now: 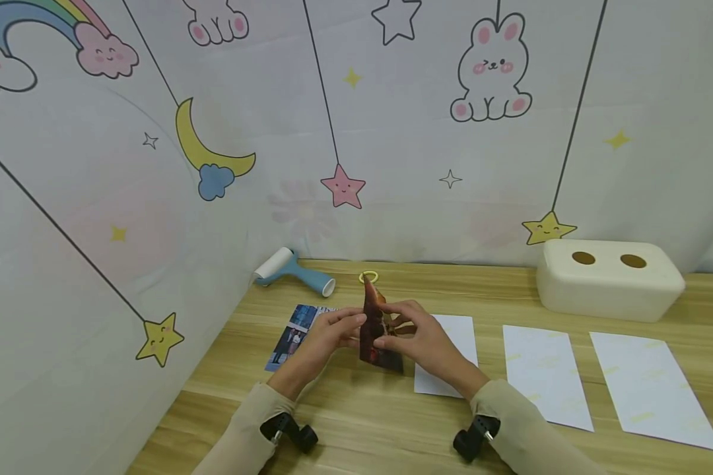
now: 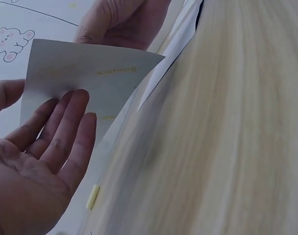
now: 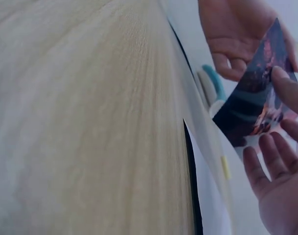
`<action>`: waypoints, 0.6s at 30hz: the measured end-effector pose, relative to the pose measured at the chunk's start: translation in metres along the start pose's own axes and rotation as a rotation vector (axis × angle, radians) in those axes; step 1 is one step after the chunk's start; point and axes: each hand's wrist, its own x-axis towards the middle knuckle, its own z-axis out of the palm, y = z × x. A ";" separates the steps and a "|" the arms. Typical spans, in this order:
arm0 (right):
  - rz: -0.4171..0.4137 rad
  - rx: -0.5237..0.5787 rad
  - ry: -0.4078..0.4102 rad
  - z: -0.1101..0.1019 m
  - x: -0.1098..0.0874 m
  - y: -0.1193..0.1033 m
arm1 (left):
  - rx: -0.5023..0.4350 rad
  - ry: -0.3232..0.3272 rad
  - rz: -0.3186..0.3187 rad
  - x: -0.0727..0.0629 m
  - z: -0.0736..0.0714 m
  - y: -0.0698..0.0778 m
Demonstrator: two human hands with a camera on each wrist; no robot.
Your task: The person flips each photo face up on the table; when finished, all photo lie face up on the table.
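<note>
Both hands hold a glossy photo print (image 1: 371, 336) upright over the table, its dark reddish picture facing right. Its white back (image 2: 110, 88), with faint yellow lettering, shows in the left wrist view. The left hand (image 1: 335, 333) has its thumb at the photo's edge and its fingertips on the back. From the other side, the right hand (image 1: 424, 340) grips the print, a digit pressed on the picture side (image 3: 259, 105). Left of the hands lies a face-up photo (image 1: 291, 340), partly hidden by the left hand. Beside the right hand lies a white sheet (image 1: 460, 343).
Two more white sheets (image 1: 546, 376) (image 1: 653, 382) with yellow marks lie to the right. A cream tissue box (image 1: 609, 284) with two holes stands at the back right. At the back left lie a blue-handled lint roller (image 1: 300, 270) and a small yellow ring (image 1: 369, 273), before the patterned curtain.
</note>
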 end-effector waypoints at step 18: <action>0.020 -0.137 0.243 -0.008 0.001 -0.001 | -0.167 0.192 -0.019 0.001 -0.005 0.000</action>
